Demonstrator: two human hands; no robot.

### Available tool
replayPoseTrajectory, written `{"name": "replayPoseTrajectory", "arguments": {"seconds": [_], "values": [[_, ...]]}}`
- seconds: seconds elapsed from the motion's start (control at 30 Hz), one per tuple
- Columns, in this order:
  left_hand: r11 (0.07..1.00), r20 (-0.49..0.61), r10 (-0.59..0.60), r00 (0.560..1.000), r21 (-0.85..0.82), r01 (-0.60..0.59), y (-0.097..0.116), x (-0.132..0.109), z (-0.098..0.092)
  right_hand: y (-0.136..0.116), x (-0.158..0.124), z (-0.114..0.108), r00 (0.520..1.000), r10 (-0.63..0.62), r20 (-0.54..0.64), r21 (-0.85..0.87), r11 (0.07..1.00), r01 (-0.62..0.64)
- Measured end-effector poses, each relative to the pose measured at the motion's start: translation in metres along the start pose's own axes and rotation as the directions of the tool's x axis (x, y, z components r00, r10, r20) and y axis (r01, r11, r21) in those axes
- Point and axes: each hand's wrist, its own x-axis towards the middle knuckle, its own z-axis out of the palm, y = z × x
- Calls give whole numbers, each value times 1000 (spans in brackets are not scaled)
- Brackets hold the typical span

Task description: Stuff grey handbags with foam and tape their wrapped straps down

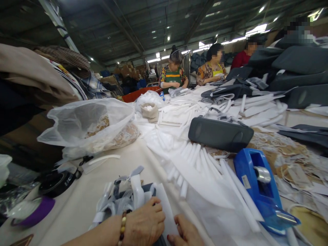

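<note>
My left hand (143, 223), with a bead bracelet at the wrist, is closed on a grey part (148, 189) wrapped in white sheet at the bottom of the view. A bundle of grey and white strips (120, 194) sticks up just behind it. My right hand (185, 232) lies beside it at the lower edge, fingers curled and pressed against the same white sheet (166, 212). Only the top of that hand shows.
A blue tape dispenser (261, 186) stands at the right. A grey padded part (220, 134) lies among white strips (194, 157). A clear bag of scraps (92, 126) is at the left, with tape rolls (52, 182) near it. Three people (174, 73) work at the far end.
</note>
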Motion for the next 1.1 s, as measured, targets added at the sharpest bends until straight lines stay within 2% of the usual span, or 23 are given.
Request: {"name": "replayPoseTrajectory", "arguments": {"seconds": [0.07,0.13,0.27,0.37,0.4,0.43,0.47,0.53,0.57,0.6,0.63,0.73,0.9,1.1], "values": [[1000,10,-17,1000,10,17,-6,-1,6,-10,6,1,999,39,-26,-7,999,-39],[1000,59,-9,998,1,9,-13,-4,4,-17,11,5,997,69,-24,-2,998,-69],[996,204,33,978,-85,-16,-19,-14,-24,-18,15,12,997,78,-3,-67,995,-78],[986,142,0,990,-166,24,-15,-39,-48,-15,15,14,997,73,8,-141,988,-71],[980,100,-62,993,-183,80,-15,-50,-53,-15,15,14,997,78,9,-161,984,-75],[964,38,-182,983,-191,185,-17,-62,-54,-15,15,14,997,83,5,-177,981,-81],[919,-38,-351,936,-207,336,-20,-74,-53,-15,16,15,997,81,1,-186,979,-80],[767,-147,-629,763,-279,578,-30,-89,-43,-16,16,17,997,68,-29,-186,980,-72],[702,-167,-704,690,-310,641,-37,-92,-35,-17,16,18,997,58,-48,-180,982,-66],[666,-175,-740,650,-328,670,-45,-92,-27,-17,16,19,997,51,-66,-175,983,-62],[652,-173,-752,636,-333,681,-52,-89,-20,-17,16,20,996,48,-77,-174,983,-60],[651,-159,-753,638,-317,690,-69,-77,-4,-16,15,22,995,30,-90,-156,987,-44],[662,-119,-737,666,-327,674,-79,-71,5,-8,23,27,994,-53,-93,-73,996,47],[621,-124,-772,624,-359,697,-80,-76,12,-13,43,38,994,-62,-88,-28,998,59]]}}
